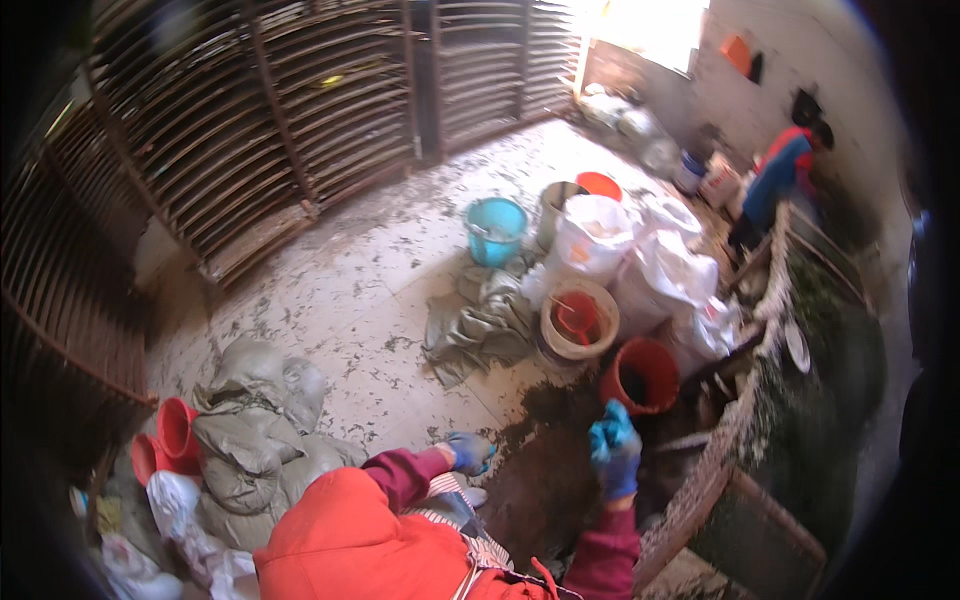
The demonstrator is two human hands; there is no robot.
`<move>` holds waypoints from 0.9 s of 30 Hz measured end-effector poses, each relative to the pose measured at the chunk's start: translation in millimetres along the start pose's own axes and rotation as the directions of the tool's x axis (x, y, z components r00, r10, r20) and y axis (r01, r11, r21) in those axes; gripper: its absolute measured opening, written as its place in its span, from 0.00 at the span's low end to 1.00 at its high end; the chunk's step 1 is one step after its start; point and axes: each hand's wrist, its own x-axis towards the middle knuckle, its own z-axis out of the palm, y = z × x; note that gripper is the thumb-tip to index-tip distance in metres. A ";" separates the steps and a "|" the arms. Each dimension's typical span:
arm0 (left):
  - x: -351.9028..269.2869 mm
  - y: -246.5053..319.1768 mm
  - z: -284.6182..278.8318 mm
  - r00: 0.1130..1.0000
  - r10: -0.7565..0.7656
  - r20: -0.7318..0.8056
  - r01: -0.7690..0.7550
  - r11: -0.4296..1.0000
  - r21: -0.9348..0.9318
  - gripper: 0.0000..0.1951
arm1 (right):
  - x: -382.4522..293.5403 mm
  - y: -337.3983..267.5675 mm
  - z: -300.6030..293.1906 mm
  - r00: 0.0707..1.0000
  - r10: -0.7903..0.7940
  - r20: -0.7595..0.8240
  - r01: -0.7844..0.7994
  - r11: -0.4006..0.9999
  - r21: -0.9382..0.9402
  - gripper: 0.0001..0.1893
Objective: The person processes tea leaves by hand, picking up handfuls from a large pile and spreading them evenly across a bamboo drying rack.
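Note:
My left hand (471,452), in a blue glove, is held in front of my body above the floor, its fingers curled. My right hand (616,450), gloved the same way, is raised with bent fingers just on the near side of a red bucket (664,379). Whether hand and bucket touch is not plain. Dark matter sits inside that bucket. Behind it stands a cream bucket (551,341) with a red scoop (577,311) in it. Under my hands the floor has a dark wet patch (536,480).
White sacks (596,232), a teal bucket (495,232) and crumpled grey sacking (480,322) stand ahead. Filled grey sacks (247,442) and red buckets (178,427) lie left. A crusted trough wall (739,427) runs right. Another person (776,180) bends by the far wall. Slatted panels (337,97) bound the left.

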 end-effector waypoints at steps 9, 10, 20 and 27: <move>70.1 274.6 1.6 0.653 0.745 0.136 -0.729 0.667 -0.151 0.13 | -462.9 -21.8 69.3 0.664 0.483 -0.570 -0.719 0.623 -0.310 0.13; 62.5 332.8 15.5 0.561 0.821 0.105 -0.799 0.571 -0.188 0.14 | -529.8 30.0 117.5 0.712 0.330 -0.620 -0.702 0.350 -0.620 0.16; -247.6 704.4 222.4 -0.592 0.743 0.312 -0.689 -0.267 -0.673 0.27 | -729.7 -73.1 183.2 -0.104 -0.040 -0.994 -0.626 0.779 0.034 0.15; -374.8 797.7 440.2 -0.480 0.300 0.825 -0.635 -0.768 -0.090 0.61 | -729.4 -249.3 123.7 -0.634 0.387 -0.670 -0.706 0.066 0.705 0.16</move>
